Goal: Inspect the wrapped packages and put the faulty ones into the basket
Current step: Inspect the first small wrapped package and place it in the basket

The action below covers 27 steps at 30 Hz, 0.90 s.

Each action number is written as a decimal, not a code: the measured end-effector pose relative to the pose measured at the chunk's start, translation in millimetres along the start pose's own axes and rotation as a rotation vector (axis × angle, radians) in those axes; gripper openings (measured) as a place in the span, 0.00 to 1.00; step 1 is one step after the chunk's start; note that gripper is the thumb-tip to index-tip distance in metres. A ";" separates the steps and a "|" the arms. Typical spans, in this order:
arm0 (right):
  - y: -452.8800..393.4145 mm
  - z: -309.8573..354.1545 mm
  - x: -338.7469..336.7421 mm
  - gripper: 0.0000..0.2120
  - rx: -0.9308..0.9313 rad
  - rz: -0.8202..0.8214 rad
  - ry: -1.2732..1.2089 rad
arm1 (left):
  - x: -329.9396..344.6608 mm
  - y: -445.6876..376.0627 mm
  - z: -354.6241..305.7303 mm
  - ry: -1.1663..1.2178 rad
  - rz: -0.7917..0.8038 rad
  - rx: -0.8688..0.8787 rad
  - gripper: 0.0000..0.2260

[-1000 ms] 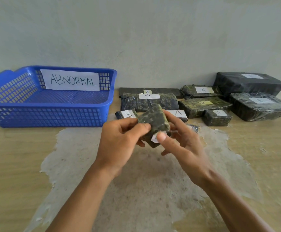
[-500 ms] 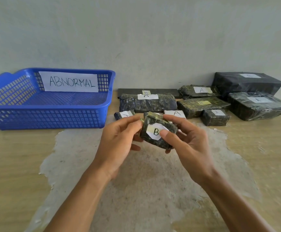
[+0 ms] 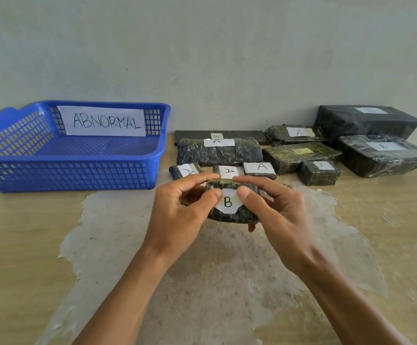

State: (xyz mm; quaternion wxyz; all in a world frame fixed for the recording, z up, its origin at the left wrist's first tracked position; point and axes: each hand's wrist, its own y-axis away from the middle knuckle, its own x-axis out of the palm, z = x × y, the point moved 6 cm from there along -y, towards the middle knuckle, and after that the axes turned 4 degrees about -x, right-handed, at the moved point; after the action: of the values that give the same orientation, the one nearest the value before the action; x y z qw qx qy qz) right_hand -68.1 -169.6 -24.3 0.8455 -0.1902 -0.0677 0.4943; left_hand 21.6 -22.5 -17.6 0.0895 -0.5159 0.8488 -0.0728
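Observation:
A small dark wrapped package (image 3: 230, 215) with a white label reading B is held above the table between both hands, label facing me. My left hand (image 3: 180, 210) grips its left side and my right hand (image 3: 274, 212) its right side, thumbs on the front. The blue basket (image 3: 78, 175) with an ABNORMAL sign stands at the back left and holds nothing. Behind my hands lie several wrapped packages: small ones labelled A (image 3: 261, 169), a long roll (image 3: 218, 153), a flat one labelled B (image 3: 299, 155).
Larger dark packages sit at the back right: one labelled A (image 3: 384, 155) and a black box (image 3: 366, 120) against the wall. A thin flat package (image 3: 217, 135) lies along the wall. The wooden tabletop has a worn pale patch (image 3: 215, 270) under my arms.
The package has been turned in my hands so its B label now faces me squarely. Both hands have shifted slightly lower and closer.

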 end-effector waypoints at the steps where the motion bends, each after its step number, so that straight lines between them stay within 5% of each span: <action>1: 0.2 0.9 0.3 0.08 -0.012 -0.001 0.003 | 0.4 0.2 0.4 -0.002 -0.001 0.001 0.10; 12: -0.4 4.9 -2.1 0.10 -0.033 -0.080 -0.026 | 10.4 1.6 2.8 -0.067 0.129 0.022 0.13; 27: -0.9 2.5 1.0 0.12 0.037 -0.038 -0.156 | 5.0 -0.2 3.3 0.026 0.082 -0.015 0.08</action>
State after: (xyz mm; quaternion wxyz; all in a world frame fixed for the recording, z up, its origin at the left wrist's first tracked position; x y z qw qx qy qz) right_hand -67.6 -168.5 -21.7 0.8503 -0.1343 -0.1277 0.4926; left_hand 20.2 -27.1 -21.2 0.0775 -0.4804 0.8709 -0.0693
